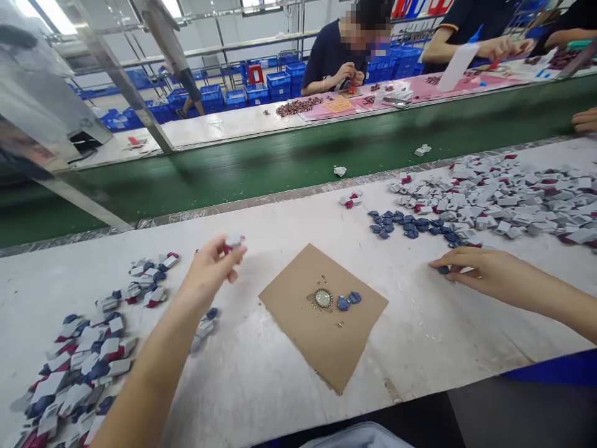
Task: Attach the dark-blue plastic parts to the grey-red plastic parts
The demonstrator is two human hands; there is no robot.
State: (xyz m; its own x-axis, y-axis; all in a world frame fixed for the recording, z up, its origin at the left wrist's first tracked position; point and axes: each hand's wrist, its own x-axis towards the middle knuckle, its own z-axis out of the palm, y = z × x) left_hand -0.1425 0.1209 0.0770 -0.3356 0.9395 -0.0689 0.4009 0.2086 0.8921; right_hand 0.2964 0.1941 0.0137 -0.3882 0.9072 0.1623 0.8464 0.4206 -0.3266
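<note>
My left hand (215, 266) is raised over the left part of the table, fingers closed on a small grey-white and dark red piece (234, 241). At the right, my right hand (473, 267) pinches a small dark blue piece (443, 269) close to the tabletop. A row of similar dark blue pieces (410, 225) lies just beyond it. Between my hands is a square brown cardboard sheet (326, 354). On the sheet rest a round pale disc with a dark beaded rim (323, 298), two blue pieces (349, 301) and tiny metal bits (340, 324).
A pile of grey-white, red and blue pieces (79, 367) covers the table's left side. A larger grey-white and red heap (513, 193) lies at the far right. Beyond the table edge runs a green conveyor belt (261, 168). Across it, a person (326, 59) works at another table.
</note>
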